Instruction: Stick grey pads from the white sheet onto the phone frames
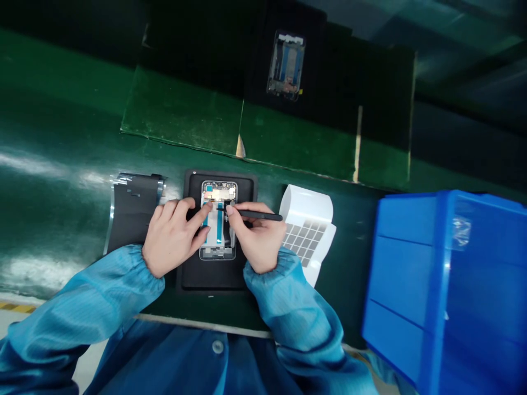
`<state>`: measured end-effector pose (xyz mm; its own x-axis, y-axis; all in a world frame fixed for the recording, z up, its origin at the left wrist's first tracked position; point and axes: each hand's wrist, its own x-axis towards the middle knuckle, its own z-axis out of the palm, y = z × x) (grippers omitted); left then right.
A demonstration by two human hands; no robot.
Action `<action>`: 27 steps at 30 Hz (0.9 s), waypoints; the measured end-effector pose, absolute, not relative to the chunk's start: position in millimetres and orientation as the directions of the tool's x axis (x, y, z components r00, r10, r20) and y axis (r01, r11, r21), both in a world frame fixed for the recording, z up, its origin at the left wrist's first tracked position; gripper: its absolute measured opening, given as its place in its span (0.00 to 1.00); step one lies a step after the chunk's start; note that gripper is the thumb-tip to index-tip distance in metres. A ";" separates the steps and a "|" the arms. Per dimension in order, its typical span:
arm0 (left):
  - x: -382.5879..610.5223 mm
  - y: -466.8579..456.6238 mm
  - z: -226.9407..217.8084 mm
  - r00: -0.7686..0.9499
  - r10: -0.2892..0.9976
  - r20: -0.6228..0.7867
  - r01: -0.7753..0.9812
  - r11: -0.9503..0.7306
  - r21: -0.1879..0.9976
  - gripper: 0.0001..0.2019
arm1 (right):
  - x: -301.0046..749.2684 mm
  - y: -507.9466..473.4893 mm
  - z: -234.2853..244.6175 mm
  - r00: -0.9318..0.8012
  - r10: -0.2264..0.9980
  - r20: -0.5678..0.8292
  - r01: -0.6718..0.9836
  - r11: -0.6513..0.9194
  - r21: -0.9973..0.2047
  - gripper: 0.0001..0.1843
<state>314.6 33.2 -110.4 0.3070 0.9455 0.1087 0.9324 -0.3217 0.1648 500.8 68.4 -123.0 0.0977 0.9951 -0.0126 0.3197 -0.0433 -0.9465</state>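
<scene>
Glossy green, streaked with white glare at the left: one tabletop (61,142), running back into a nearly black room. At the lower left, a patch of pale floor (9,318) beside one yellow-and-black stripe (16,308). Along the far side, one raised green platform (185,109), scuffed, with pale chipped spots and heavy shadow over its back. At the right, one blue plastic bin (407,274). Reaching in from below, two light-blue sleeves (94,296), gathered at the cuffs.

Midway between the sleeves, one shallow black tray (189,274); to its left, one black sheet (134,214) with shiny edges; to its right, one curled white sheet (307,206) bearing rows of grey squares.

Two hands over the tray: left hand (173,236) loosely spread, index fingertip on the opened phone (219,227); right hand (263,241) pinched around one slim black tool (263,215), tip just above or touching the phone, impossible to tell which. Two phones in all: this one lying inside the tray, the second phone (286,66) on the shadowed platform, with one tiny yellow tab (301,92) at its corner.
</scene>
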 end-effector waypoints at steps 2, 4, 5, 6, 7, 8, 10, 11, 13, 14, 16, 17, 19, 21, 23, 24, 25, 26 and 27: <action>316.4 34.0 -108.4 0.315 0.943 0.109 0.932 -0.329 0.152 0.21 | 500.5 69.6 -123.9 0.109 0.994 -0.023 0.289 -0.053 -0.956 0.08; 319.0 35.1 -106.8 0.331 0.937 0.108 0.926 -0.345 0.154 0.21 | 499.6 71.2 -124.5 0.117 0.992 -0.035 0.251 -0.063 -0.966 0.09; 320.5 35.6 -106.3 0.339 0.935 0.107 0.923 -0.352 0.157 0.21 | 499.1 71.9 -124.8 0.119 0.992 -0.042 0.230 -0.069 -0.971 0.09; 322.0 36.1 -106.0 0.344 0.933 0.106 0.920 -0.358 0.161 0.21 | 498.6 72.6 -125.0 0.117 0.992 -0.049 0.210 -0.073 -0.975 0.09; 323.4 36.4 -105.9 0.346 0.932 0.106 0.919 -0.359 0.163 0.22 | 498.2 73.1 -125.2 0.118 0.991 -0.055 0.193 -0.077 -0.978 0.09; 324.4 36.6 -105.9 0.345 0.933 0.104 0.919 -0.358 0.163 0.23 | 497.8 73.5 -125.4 0.119 0.991 -0.060 0.178 -0.080 -0.981 0.09; 325.1 36.4 -105.9 0.344 0.934 0.096 0.923 -0.355 0.151 0.24 | 497.5 74.3 -125.8 0.121 0.991 -0.062 0.150 -0.080 -0.986 0.09; 324.6 35.9 -105.9 0.346 0.934 0.092 0.924 -0.356 0.142 0.24 | 497.4 74.6 -125.9 0.123 0.990 -0.062 0.139 -0.079 -0.987 0.09; 321.9 34.4 -106.0 0.356 0.931 0.077 0.922 -0.364 0.133 0.23 | 497.6 75.2 -126.1 0.132 0.989 -0.062 0.123 -0.078 -0.989 0.09; 319.9 33.3 -106.3 0.364 0.929 0.069 0.919 -0.370 0.136 0.23 | 497.7 75.5 -126.1 0.136 0.989 -0.062 0.114 -0.078 -0.990 0.09; 315.7 30.9 -107.2 0.376 0.925 0.055 0.912 -0.379 0.155 0.24 | 497.8 76.0 -126.1 0.146 0.987 -0.065 0.094 -0.079 -0.992 0.09; 313.8 29.7 -107.8 0.379 0.924 0.050 0.909 -0.382 0.165 0.26 | 497.8 76.3 -126.0 0.150 0.986 -0.067 0.087 -0.081 -0.993 0.09; 311.2 28.0 -108.6 0.379 0.924 0.048 0.908 -0.381 0.175 0.27 | 497.7 76.6 -125.9 0.153 0.986 -0.070 0.084 -0.083 -0.993 0.09; 310.1 27.4 -108.4 0.380 0.924 0.054 0.907 -0.383 0.173 0.27 | 497.6 76.7 -125.9 0.154 0.985 -0.074 0.088 -0.088 -0.992 0.09; 309.7 27.7 -107.6 0.389 0.920 0.057 0.905 -0.393 0.165 0.25 | 497.7 76.6 -126.2 0.153 0.985 -0.075 0.081 -0.089 -0.993 0.09; 309.6 27.9 -107.2 0.394 0.917 0.057 0.903 -0.398 0.162 0.24 | 497.9 76.5 -126.5 0.152 0.986 -0.074 0.074 -0.087 -0.993 0.09; 309.7 27.9 -107.0 0.398 0.916 0.056 0.902 -0.402 0.160 0.24 | 498.2 76.4 -127.0 0.151 0.986 -0.073 0.067 -0.083 -0.994 0.09; 309.8 27.8 -107.0 0.399 0.915 0.056 0.901 -0.402 0.161 0.24 | 498.4 76.3 -127.6 0.150 0.986 -0.068 0.061 -0.078 -0.995 0.08; 310.0 27.4 -107.3 0.394 0.917 0.058 0.903 -0.398 0.163 0.25 | 498.7 76.2 -128.3 0.148 0.987 -0.064 0.057 -0.073 -0.996 0.08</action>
